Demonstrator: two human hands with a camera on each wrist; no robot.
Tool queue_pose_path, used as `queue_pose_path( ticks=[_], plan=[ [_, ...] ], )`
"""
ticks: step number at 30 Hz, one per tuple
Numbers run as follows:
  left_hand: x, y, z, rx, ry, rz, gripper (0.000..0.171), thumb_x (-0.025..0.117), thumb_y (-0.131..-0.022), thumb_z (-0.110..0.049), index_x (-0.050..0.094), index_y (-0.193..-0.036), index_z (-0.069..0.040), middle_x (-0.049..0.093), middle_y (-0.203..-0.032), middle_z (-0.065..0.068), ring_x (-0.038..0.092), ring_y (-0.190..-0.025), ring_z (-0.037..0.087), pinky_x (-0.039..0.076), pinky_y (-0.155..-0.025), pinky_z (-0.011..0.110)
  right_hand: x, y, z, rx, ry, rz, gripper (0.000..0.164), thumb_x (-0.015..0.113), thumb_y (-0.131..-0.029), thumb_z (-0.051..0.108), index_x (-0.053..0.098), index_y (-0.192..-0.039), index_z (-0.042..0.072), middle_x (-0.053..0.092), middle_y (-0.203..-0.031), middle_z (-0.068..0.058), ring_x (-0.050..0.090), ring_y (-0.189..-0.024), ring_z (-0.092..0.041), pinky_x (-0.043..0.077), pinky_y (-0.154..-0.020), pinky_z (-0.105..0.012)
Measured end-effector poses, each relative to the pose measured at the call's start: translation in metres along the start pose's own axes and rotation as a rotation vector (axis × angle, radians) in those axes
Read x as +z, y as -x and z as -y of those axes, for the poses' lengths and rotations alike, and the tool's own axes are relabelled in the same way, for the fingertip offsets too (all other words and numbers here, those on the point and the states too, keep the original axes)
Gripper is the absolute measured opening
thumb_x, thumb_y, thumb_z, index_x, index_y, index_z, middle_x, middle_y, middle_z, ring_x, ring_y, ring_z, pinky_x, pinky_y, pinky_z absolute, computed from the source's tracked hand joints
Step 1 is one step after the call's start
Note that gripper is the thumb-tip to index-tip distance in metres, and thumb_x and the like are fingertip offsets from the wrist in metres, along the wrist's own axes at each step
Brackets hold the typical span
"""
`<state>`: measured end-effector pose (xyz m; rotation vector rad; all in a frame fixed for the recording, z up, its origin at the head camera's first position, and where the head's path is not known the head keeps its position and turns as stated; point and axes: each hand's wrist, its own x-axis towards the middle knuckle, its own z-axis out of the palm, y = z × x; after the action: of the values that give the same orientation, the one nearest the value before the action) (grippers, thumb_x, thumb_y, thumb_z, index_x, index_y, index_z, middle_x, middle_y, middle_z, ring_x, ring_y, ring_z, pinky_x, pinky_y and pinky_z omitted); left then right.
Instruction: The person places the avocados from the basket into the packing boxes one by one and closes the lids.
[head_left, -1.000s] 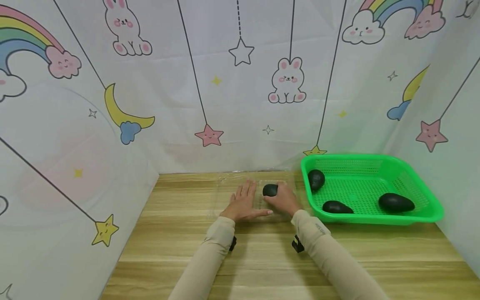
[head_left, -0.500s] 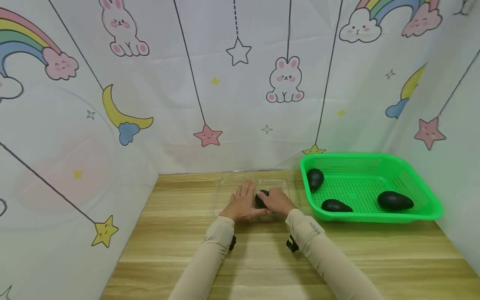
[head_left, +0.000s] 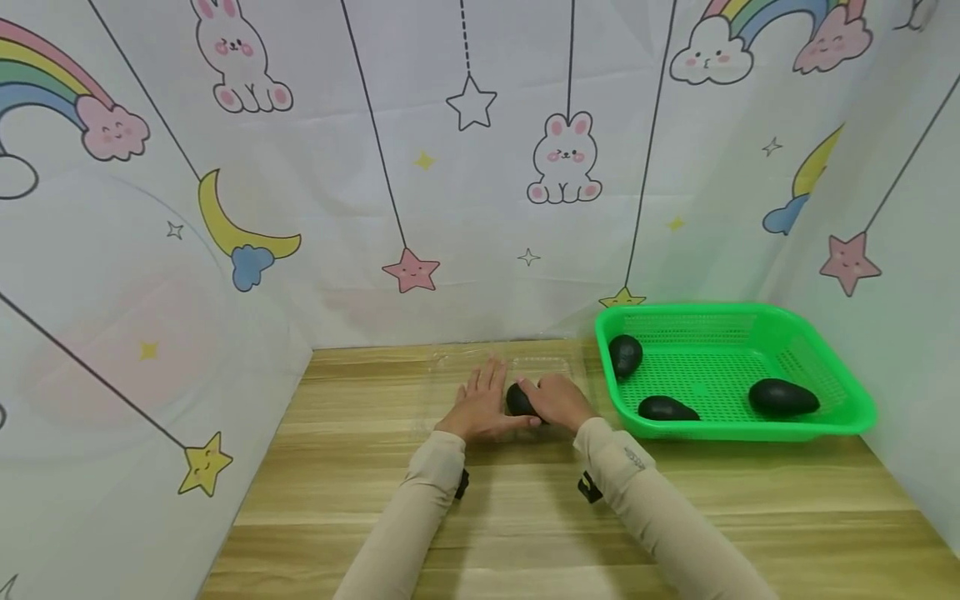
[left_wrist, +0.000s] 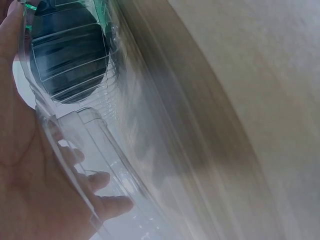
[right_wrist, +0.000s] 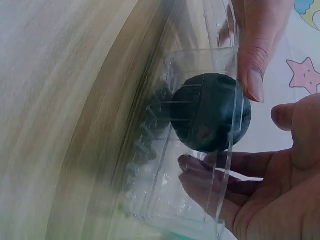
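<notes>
A clear plastic box with compartments lies near the back of the table, and a dark avocado sits in its right part. My left hand reaches over the box's left part with fingers spread. Its fingers show through the plastic in the left wrist view, and its thumb lies near the avocado. My right hand is on the right of the avocado. In the right wrist view, its loosely bent fingers are inside the box close to the avocado, while its thumb stands apart from the fruit.
On the right stands a green plastic basket. In it lie three avocados: one at the left wall, one at the front, one at the right. A white printed sheet hangs behind the wooden table.
My right hand has moved the avocado left and down into the box, next to my left thumb. Its thumb now stands off the fruit. The left hand has stayed in place.
</notes>
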<state>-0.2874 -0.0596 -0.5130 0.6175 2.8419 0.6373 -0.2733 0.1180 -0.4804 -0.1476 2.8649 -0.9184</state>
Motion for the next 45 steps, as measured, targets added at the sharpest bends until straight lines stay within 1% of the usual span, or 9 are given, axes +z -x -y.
queue_pose_path(
  ticks=[5, 8, 13, 22, 27, 31, 35, 38, 45],
  plan=[
    [-0.001, 0.0, 0.0, 0.008, 0.009, -0.002, 0.12, 0.063, -0.082, -0.078, 0.006, -0.165, -0.014, 0.001, -0.171, 0.013, 0.008, -0.155, 0.045, 0.015, -0.119, 0.068, -0.007, 0.007, 0.002, -0.017, -0.011, -0.03, 0.064, 0.047, -0.106, 0.049, 0.063, -0.131, -0.008, 0.064, -0.131, -0.025, 0.063, -0.118, -0.041, 0.05, -0.099, -0.054],
    [-0.002, 0.001, 0.0, 0.014, 0.02, -0.006, 0.12, 0.064, -0.082, -0.077, 0.007, -0.165, -0.013, 0.002, -0.171, 0.014, 0.008, -0.154, 0.047, 0.016, -0.118, 0.069, -0.015, 0.012, 0.003, -0.042, -0.002, -0.037, 0.068, 0.048, -0.105, 0.051, 0.057, -0.14, -0.007, 0.059, -0.14, -0.025, 0.057, -0.128, -0.042, 0.046, -0.104, -0.056],
    [-0.002, 0.002, 0.0, 0.013, 0.015, -0.006, 0.12, 0.062, -0.082, -0.08, 0.007, -0.165, -0.014, 0.001, -0.172, 0.012, 0.009, -0.154, 0.046, 0.016, -0.118, 0.069, -0.037, 0.021, 0.003, -0.095, 0.031, -0.066, 0.071, 0.053, -0.102, 0.054, 0.053, -0.144, -0.004, 0.054, -0.145, -0.025, 0.052, -0.132, -0.043, 0.045, -0.106, -0.057],
    [-0.003, 0.002, 0.002, 0.005, 0.017, -0.008, 0.117, 0.063, -0.084, -0.076, 0.008, -0.165, -0.013, 0.0, -0.172, 0.012, 0.007, -0.154, 0.046, 0.015, -0.119, 0.068, -0.074, 0.033, -0.011, -0.173, 0.045, -0.163, 0.074, 0.055, -0.1, 0.055, 0.049, -0.147, -0.002, 0.056, -0.142, -0.024, 0.06, -0.121, -0.039, 0.049, -0.098, -0.059],
    [-0.003, 0.001, 0.002, 0.011, 0.017, -0.006, 0.12, 0.061, -0.082, -0.08, 0.007, -0.165, -0.013, -0.001, -0.172, 0.012, 0.007, -0.154, 0.046, 0.015, -0.118, 0.068, -0.087, 0.03, -0.027, -0.17, 0.054, -0.21, 0.075, 0.059, -0.1, 0.052, 0.046, -0.149, -0.002, 0.055, -0.136, -0.025, 0.058, -0.119, -0.04, 0.049, -0.095, -0.059],
    [-0.002, 0.0, 0.004, 0.015, 0.021, -0.01, 0.121, 0.061, -0.081, -0.08, 0.007, -0.165, -0.012, 0.0, -0.172, 0.013, 0.007, -0.154, 0.046, 0.016, -0.118, 0.068, -0.099, 0.026, -0.043, -0.161, 0.053, -0.223, 0.076, 0.058, -0.101, 0.051, 0.041, -0.151, -0.004, 0.047, -0.146, -0.028, 0.046, -0.134, -0.047, 0.041, -0.105, -0.064],
    [-0.001, 0.001, 0.003, 0.018, 0.018, -0.011, 0.121, 0.062, -0.081, -0.08, 0.006, -0.165, -0.013, 0.0, -0.171, 0.013, 0.008, -0.154, 0.046, 0.016, -0.119, 0.068, -0.111, 0.023, -0.058, -0.116, 0.033, -0.208, 0.081, 0.054, -0.102, 0.053, 0.035, -0.155, -0.004, 0.035, -0.157, -0.031, 0.03, -0.145, -0.051, 0.031, -0.113, -0.067],
    [-0.001, 0.002, 0.002, 0.02, 0.018, -0.007, 0.122, 0.061, -0.081, -0.081, 0.004, -0.165, -0.015, -0.001, -0.172, 0.013, 0.008, -0.154, 0.046, 0.016, -0.119, 0.067, -0.118, 0.021, -0.068, -0.074, 0.022, -0.184, 0.082, 0.053, -0.103, 0.05, 0.026, -0.159, -0.003, 0.027, -0.159, -0.034, 0.024, -0.147, -0.053, 0.027, -0.113, -0.069],
    [-0.001, 0.002, 0.0, 0.019, 0.012, -0.009, 0.121, 0.06, -0.081, -0.081, 0.004, -0.166, -0.016, -0.001, -0.172, 0.011, 0.007, -0.155, 0.045, 0.016, -0.119, 0.067, -0.129, 0.014, -0.085, 0.005, 0.034, -0.134, 0.093, 0.055, -0.103, 0.044, 0.0, -0.162, -0.002, 0.014, -0.16, -0.04, 0.021, -0.144, -0.058, 0.029, -0.11, -0.071]
  ],
)
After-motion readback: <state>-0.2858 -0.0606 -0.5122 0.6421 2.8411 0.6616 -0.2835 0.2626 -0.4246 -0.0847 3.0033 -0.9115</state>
